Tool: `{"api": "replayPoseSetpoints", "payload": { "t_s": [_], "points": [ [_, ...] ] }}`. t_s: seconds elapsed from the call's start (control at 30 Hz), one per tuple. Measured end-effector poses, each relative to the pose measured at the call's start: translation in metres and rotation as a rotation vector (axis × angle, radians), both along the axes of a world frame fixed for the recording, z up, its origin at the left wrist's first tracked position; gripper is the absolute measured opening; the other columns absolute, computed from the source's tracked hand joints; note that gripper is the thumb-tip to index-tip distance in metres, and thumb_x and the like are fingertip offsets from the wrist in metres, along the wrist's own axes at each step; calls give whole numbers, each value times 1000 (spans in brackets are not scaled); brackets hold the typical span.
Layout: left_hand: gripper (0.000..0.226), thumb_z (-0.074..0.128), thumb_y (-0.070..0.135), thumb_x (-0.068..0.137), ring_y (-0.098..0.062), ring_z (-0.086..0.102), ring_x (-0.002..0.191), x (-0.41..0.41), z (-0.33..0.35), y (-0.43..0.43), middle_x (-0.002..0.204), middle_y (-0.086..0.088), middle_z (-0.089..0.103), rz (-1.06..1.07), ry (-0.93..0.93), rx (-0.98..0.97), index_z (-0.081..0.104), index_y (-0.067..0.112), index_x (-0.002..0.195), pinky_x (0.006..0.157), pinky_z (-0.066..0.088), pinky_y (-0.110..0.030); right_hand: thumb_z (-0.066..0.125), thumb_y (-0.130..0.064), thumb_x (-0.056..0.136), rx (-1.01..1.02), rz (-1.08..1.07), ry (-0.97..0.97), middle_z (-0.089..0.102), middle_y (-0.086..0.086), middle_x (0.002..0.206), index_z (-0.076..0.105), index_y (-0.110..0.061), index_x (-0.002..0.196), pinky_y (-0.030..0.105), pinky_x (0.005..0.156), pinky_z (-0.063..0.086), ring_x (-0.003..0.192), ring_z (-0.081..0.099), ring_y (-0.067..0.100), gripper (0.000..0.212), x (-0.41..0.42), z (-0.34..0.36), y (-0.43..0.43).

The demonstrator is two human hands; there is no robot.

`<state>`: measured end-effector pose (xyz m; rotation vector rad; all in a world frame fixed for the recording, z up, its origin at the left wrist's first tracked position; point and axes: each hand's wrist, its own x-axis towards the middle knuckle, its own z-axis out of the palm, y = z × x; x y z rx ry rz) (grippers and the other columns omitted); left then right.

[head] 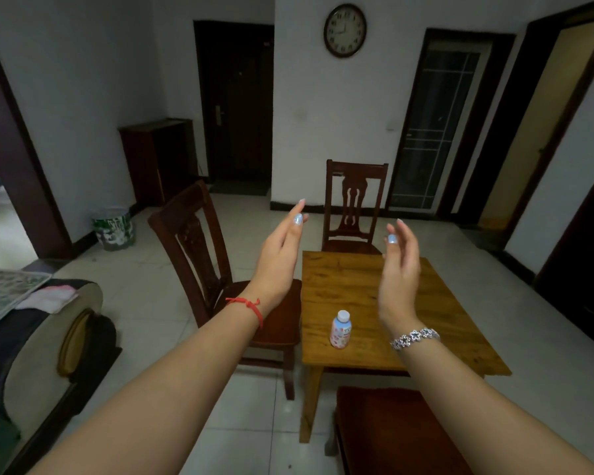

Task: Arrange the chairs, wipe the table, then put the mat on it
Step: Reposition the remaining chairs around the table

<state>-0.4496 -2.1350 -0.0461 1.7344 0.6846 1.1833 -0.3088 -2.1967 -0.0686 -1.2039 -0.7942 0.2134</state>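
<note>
A small wooden table [354,289] stands in the middle of the tiled floor with a small pink-and-white bottle [340,330] on its near left part. A dark chair [199,245] sits askew at the table's left side. Another dark chair [355,204] stands at the far side, and a dark seat [395,430] lies at the near side. My left hand [280,255] and my right hand [400,275] are raised above the table, palms facing each other, fingers straight, holding nothing. A patterned mat [4,293] and a pink cloth [48,298] lie on the sofa at the left.
A sofa arm [45,351] fills the near left. A paint bucket [114,228] stands by the left wall, beside a dark cabinet [158,159]. Doors line the back and right walls. A person's legs show through the left doorway.
</note>
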Motion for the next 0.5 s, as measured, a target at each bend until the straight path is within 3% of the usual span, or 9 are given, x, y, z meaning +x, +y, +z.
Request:
{"api": "replayPoseSetpoints", "payload": {
  "t_s": [0.23,0.37,0.5],
  "points": [
    [46,21,32,99,-13,34,135,-13,8,74,142,-2,45,-4,-25,-21,29,25,144,100,19,-19,37,-21,98,-25,-35,3,46,-15,126,38,-23,136,4,79,38,119,43,1,38,-12,1,60],
    [46,19,33,99,-13,34,135,-35,5,121,141,-1,46,11,-31,-30,28,25,144,100,16,-19,36,-20,98,-37,-41,-21,45,-9,134,35,-22,139,6,85,37,123,42,6,40,-31,-4,96],
    [47,19,34,99,-13,33,136,-67,3,179,141,-1,47,9,-7,-29,27,26,144,100,14,-19,37,-20,98,-43,-59,-12,44,-7,137,33,-22,139,1,79,36,123,41,4,41,-62,-6,150]
  ]
}}
